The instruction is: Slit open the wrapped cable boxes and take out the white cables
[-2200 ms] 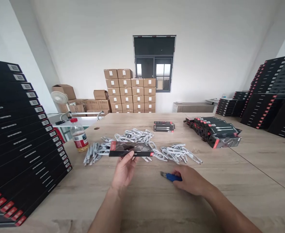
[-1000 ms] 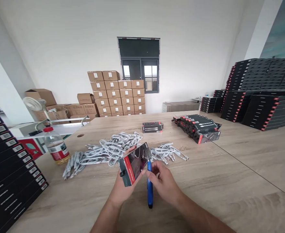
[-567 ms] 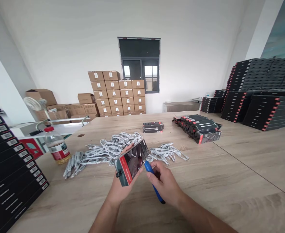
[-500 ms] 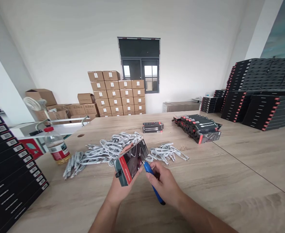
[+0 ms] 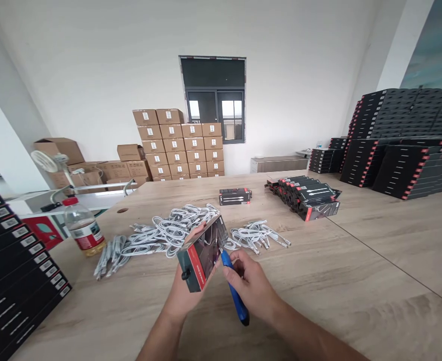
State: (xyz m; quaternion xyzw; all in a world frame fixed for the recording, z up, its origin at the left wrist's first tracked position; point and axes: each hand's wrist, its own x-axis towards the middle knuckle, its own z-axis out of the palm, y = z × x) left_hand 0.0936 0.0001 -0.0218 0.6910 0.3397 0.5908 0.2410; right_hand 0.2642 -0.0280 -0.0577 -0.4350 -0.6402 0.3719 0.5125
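Observation:
A black, red and grey cable box (image 5: 204, 253) lies tilted in my left hand (image 5: 185, 288), whose fingers wrap round it from behind and below. My right hand (image 5: 253, 281) grips a slim blue-handled tool (image 5: 235, 291) with a dark butt end. Its thin tip meets the box's right side; whether it cuts in or only touches, I cannot tell. Behind the box spreads a heap of white charging cables (image 5: 168, 228). A smaller bunch of white cables (image 5: 260, 234) lies just right of it.
Two stacked cable boxes (image 5: 235, 197) sit mid-table, with a pile of similar boxes (image 5: 305, 195) to their right. A red-capped bottle (image 5: 82, 228) stands at left beside a tall stack of black boxes (image 5: 14, 271). More black stacks (image 5: 401, 170) rise at right. Brown cartons (image 5: 176, 145) line the wall.
The box in my left hand has tilted slightly. The blue-handled tool's butt has swung a little down and left, its tip staying at the box's side. The whole view has shifted slightly.

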